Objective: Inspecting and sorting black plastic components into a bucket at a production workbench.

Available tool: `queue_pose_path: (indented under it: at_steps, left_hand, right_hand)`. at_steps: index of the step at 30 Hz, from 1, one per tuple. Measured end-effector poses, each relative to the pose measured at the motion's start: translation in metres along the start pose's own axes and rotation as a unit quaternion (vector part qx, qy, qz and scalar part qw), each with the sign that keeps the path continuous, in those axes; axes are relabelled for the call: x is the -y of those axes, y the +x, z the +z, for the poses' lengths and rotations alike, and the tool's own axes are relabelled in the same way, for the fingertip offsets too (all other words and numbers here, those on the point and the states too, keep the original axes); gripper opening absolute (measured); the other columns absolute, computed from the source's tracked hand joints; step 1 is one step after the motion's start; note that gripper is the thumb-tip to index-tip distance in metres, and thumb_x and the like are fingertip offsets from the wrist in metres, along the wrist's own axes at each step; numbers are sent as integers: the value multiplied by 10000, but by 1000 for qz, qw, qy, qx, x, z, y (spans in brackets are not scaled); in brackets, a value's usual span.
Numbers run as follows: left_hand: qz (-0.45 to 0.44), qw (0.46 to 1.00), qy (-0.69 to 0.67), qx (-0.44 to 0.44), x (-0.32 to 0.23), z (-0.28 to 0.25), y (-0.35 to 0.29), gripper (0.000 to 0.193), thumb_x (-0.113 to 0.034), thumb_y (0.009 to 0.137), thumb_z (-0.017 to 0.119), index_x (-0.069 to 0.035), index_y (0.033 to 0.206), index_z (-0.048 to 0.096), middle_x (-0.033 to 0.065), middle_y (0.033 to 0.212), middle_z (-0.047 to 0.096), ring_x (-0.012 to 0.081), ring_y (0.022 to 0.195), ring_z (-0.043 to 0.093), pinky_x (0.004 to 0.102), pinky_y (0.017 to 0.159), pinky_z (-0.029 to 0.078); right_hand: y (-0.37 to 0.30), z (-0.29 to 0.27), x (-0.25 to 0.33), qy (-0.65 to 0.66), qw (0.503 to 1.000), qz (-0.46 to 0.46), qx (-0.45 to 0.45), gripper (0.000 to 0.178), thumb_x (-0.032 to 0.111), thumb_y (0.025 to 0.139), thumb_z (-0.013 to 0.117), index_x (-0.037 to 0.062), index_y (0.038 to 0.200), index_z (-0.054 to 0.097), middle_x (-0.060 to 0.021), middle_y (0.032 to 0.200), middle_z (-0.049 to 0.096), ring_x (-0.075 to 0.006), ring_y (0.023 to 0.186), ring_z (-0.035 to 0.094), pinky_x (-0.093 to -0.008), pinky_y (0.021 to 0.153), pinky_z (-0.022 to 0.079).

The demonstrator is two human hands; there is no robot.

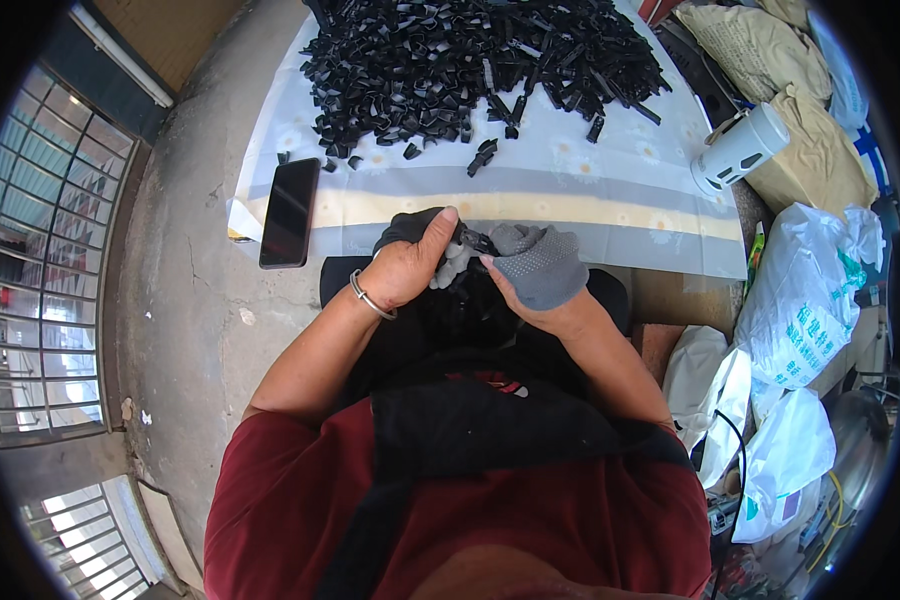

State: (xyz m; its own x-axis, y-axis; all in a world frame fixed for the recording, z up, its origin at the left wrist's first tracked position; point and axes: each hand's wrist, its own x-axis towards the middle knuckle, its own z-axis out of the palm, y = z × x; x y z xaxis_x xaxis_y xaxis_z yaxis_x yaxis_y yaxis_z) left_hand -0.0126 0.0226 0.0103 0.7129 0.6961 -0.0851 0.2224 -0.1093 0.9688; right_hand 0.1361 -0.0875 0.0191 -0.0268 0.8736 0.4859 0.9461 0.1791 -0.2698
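Both my hands meet over my lap, just in front of the table's near edge. My left hand (410, 258), partly gloved with the thumb bare, is closed on a small black plastic part (476, 241). My right hand (538, 268), in a grey dotted glove with a bare thumb tip, grips the same part from the other side. Its exact shape is mostly hidden by the fingers. Beyond them, a large heap of small black plastic pieces (400, 90) covers the far part of the table (610, 225). One loose black piece (482, 157) lies nearer to me.
A dark phone (290, 213) lies at the table's left edge. On the right edge stands a white tumbler (740, 148). Sacks (810, 150) and white plastic bags (798, 300) crowd the right side. A barred window (50, 260) is at left, past the concrete floor (185, 230).
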Motion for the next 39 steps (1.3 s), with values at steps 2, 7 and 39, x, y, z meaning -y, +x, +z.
queue_pose_path:
  at_steps: [2, 7, 39]
  left_hand:
    - [1, 1000, 6, 3, 1, 0, 1, 399, -337, 923, 384, 4, 890, 589, 103, 731, 606, 216, 648, 549, 318, 626, 436]
    - [88, 993, 79, -23, 5, 9, 0, 362, -286, 921, 383, 4, 819, 573, 170, 736, 594, 332, 674, 557, 367, 642, 436]
    - [130, 815, 549, -131, 43, -32, 89, 223, -231, 773, 568, -108, 957, 592, 107, 941, 574, 282, 813, 579, 389, 681, 472]
  right_hand:
    - [0, 2, 2, 3, 1000, -11, -24, 162, 157, 755, 599, 50, 877, 600, -101, 825, 601, -294, 748, 559, -384, 651, 433]
    - [-2, 19, 4, -53, 998, -8, 19, 166, 143, 748, 595, 60, 891, 612, -105, 837, 607, -298, 771, 564, -384, 674, 437]
    - [43, 34, -62, -230, 968, -7, 99, 166, 114, 732, 504, 106, 873, 591, -111, 764, 559, -261, 709, 573, -387, 568, 442]
